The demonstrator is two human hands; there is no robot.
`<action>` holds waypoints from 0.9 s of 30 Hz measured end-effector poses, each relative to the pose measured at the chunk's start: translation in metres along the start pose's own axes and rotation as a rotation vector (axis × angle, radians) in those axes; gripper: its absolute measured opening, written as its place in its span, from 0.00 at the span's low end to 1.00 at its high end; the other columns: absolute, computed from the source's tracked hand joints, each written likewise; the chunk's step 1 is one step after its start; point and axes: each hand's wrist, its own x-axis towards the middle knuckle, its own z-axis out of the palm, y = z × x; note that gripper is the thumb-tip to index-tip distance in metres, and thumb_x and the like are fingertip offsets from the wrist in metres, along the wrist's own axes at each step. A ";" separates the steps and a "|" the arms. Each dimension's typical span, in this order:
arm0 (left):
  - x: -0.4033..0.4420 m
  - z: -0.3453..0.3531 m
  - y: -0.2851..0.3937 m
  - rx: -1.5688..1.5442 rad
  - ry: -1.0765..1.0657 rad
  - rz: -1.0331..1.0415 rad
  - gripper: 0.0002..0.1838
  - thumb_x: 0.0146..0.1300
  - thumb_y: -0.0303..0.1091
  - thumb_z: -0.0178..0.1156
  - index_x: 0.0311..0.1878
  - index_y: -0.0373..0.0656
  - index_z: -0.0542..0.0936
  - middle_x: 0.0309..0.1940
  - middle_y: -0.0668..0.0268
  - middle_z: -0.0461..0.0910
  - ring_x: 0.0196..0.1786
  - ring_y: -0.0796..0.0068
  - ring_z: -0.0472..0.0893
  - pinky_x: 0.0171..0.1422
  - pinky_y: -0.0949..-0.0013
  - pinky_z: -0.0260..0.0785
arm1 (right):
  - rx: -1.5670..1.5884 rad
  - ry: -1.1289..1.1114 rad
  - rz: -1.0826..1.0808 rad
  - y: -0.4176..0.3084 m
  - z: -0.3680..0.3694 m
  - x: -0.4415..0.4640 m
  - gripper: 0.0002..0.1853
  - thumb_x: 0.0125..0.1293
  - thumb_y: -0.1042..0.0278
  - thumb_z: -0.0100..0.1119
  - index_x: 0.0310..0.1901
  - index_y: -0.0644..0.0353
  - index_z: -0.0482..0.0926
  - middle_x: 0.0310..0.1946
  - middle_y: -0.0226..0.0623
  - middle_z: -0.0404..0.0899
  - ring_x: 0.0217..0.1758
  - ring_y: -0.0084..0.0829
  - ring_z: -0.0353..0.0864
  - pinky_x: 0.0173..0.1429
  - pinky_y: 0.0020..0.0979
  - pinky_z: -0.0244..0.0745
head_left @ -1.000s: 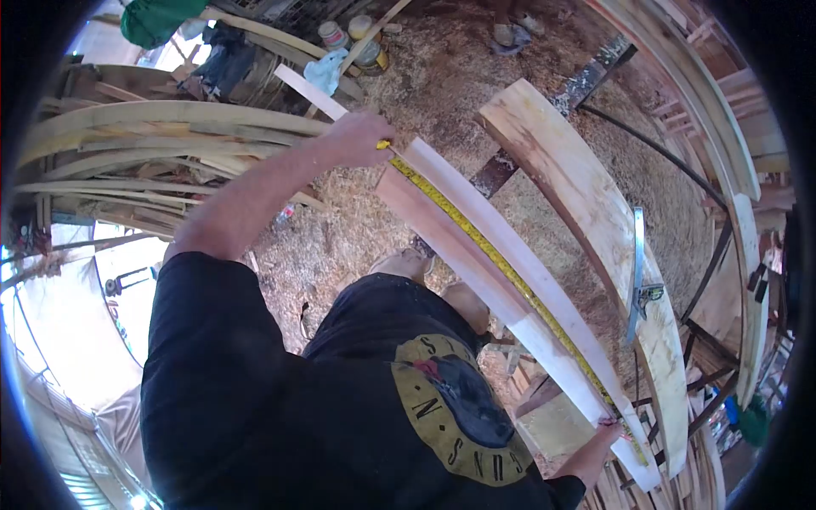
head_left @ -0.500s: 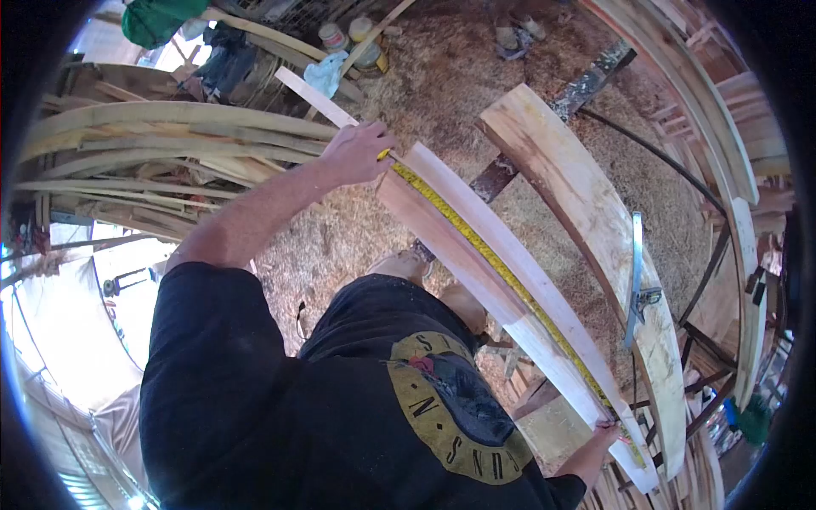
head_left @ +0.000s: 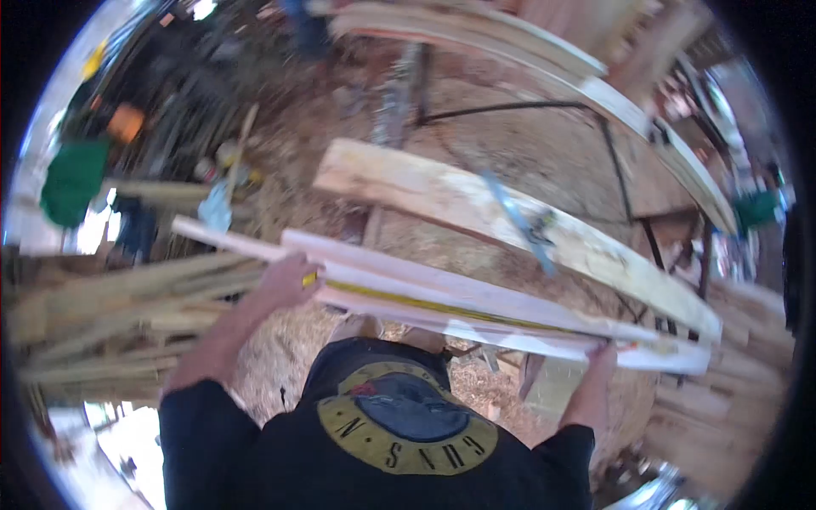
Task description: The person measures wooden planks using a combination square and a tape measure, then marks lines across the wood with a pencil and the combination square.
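A yellow tape measure (head_left: 442,303) is stretched along pale planks in front of my body. My left hand (head_left: 289,282) is closed around a yellow part of it at the left end, over the planks. My right hand (head_left: 603,355) is closed at the tape near the right end; its fingers are blurred. Under the tape lies a long pale plank (head_left: 382,265), side by side with another, and a thin wooden strip (head_left: 223,240) sticks out to the left past my left hand.
A thick curved plank (head_left: 408,180) lies beyond, with a blue-bladed square (head_left: 514,217) across it. Farther back are a long curved timber (head_left: 476,47) and a dark metal frame (head_left: 510,110). Stacked boards (head_left: 119,314) stand at left, others (head_left: 722,408) at right. Shavings (head_left: 272,365) cover the floor.
My view has turned to the right, so the planks and tape now lie more nearly level across it. Both hands stay at the tape's two ends.
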 end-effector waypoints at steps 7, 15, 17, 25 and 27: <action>0.028 0.032 0.139 -0.140 -0.088 0.155 0.17 0.67 0.51 0.62 0.50 0.51 0.87 0.40 0.57 0.78 0.47 0.53 0.81 0.53 0.54 0.75 | 0.232 0.277 -0.061 -0.001 0.015 -0.040 0.17 0.67 0.48 0.63 0.38 0.54 0.73 0.23 0.27 0.68 0.14 0.23 0.57 0.16 0.27 0.51; 0.052 0.046 0.187 -0.139 -0.203 0.257 0.22 0.69 0.52 0.61 0.59 0.50 0.82 0.45 0.52 0.81 0.52 0.49 0.82 0.58 0.52 0.74 | 0.480 0.080 -0.239 -0.062 0.000 -0.111 0.07 0.71 0.67 0.58 0.33 0.55 0.79 0.23 0.26 0.76 0.13 0.15 0.60 0.14 0.20 0.53; 0.062 0.053 0.205 -0.173 -0.201 0.264 0.22 0.68 0.52 0.61 0.58 0.49 0.82 0.45 0.52 0.82 0.52 0.49 0.82 0.59 0.52 0.74 | 0.417 -0.094 -0.322 -0.059 0.031 -0.167 0.02 0.67 0.70 0.61 0.37 0.57 0.77 0.22 0.24 0.73 0.13 0.14 0.60 0.14 0.18 0.53; 0.080 0.076 0.268 -0.299 -0.264 0.241 0.26 0.70 0.53 0.58 0.61 0.43 0.78 0.53 0.49 0.83 0.56 0.48 0.82 0.62 0.54 0.73 | 0.171 -0.244 -0.182 0.011 0.127 -0.299 0.09 0.70 0.62 0.67 0.37 0.57 0.79 0.17 0.21 0.69 0.12 0.15 0.62 0.16 0.22 0.54; 0.083 0.071 0.282 -0.340 -0.287 0.197 0.27 0.72 0.53 0.57 0.64 0.43 0.76 0.55 0.48 0.83 0.58 0.48 0.82 0.63 0.54 0.73 | 0.052 -0.331 -0.173 0.029 0.142 -0.319 0.09 0.69 0.62 0.67 0.37 0.58 0.82 0.18 0.20 0.71 0.17 0.14 0.65 0.21 0.22 0.57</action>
